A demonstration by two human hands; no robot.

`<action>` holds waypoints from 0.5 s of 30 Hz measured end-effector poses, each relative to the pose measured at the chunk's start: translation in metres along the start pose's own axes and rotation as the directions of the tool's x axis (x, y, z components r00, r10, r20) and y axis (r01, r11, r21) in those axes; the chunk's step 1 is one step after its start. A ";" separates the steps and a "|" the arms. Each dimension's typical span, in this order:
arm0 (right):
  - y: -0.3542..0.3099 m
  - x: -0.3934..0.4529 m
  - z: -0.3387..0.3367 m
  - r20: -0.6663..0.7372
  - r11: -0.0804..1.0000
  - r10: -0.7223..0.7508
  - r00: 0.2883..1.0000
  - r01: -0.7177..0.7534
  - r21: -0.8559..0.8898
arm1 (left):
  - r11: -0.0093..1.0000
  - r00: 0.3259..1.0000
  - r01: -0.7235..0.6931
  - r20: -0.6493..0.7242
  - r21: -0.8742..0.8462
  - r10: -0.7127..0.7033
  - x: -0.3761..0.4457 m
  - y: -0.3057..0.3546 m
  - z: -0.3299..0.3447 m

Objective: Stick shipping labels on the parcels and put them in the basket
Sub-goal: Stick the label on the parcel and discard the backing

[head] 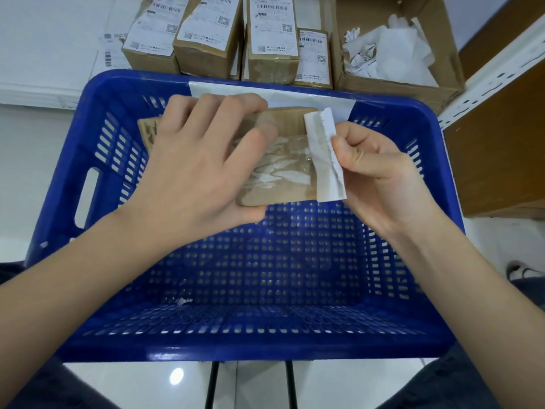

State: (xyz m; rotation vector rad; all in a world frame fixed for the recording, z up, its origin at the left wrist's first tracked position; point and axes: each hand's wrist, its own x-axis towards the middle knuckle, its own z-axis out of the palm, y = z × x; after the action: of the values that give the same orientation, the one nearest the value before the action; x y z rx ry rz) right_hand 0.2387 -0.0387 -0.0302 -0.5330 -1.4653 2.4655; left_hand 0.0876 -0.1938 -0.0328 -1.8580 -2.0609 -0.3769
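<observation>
My left hand (203, 160) grips a small brown cardboard parcel (283, 169) and holds it above the blue plastic basket (97, 93). The parcel's top face carries clear tape and white scraps of torn paper. My right hand (374, 172) pinches a torn white paper strip (324, 154) at the parcel's right edge; the strip stands up from the surface. Inside the basket I see only a tiny white scrap (184, 301) on the perforated floor. A white sheet (306, 100) hangs over the basket's far rim.
Several labelled brown parcels (274, 33) stand in a row behind the basket. To their right is an open cardboard box (392, 84) with crumpled white paper. A metal shelf post (483, 72) and a wooden panel are at the right. Label sheets (107, 51) lie at far left.
</observation>
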 end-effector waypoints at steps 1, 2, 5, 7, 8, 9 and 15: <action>0.000 -0.001 0.000 0.006 1.000 -0.002 1.000 0.002 0.002 | 1.000 1.000 -0.003 -0.003 -0.001 0.003 0.000 0.000 0.000; 0.000 -0.001 0.000 0.009 1.000 0.000 1.000 0.000 0.017 | 1.000 1.000 -0.009 -0.007 -0.001 0.009 0.001 -0.001 0.000; -0.001 -0.001 0.000 0.028 0.992 0.003 1.000 -0.006 0.130 | 1.000 1.000 0.009 -0.009 -0.021 -0.009 0.001 -0.001 -0.001; -0.005 -0.002 0.001 0.048 0.984 -0.023 0.999 0.014 0.179 | 0.992 0.997 0.076 -0.006 -0.097 -0.077 0.002 -0.001 -0.001; -0.006 -0.002 0.001 0.044 0.989 -0.032 0.999 0.025 0.149 | 0.987 0.995 0.096 -0.001 -0.126 -0.097 0.003 -0.001 0.000; -0.007 -0.001 0.001 0.026 0.996 -0.035 0.999 0.033 0.089 | 0.987 0.995 0.095 0.008 -0.127 -0.095 0.004 0.000 0.001; -0.004 -0.001 0.002 -0.066 0.979 -0.052 0.996 0.038 -0.201 | 0.993 0.993 0.095 0.077 -0.067 -0.090 0.005 0.003 0.009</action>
State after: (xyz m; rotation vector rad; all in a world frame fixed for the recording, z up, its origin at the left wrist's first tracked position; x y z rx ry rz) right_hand 0.2389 -0.0389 -0.0261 -0.6109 -1.6872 2.2538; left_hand 0.0898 -0.1850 -0.0393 -1.8470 -2.2163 -0.4157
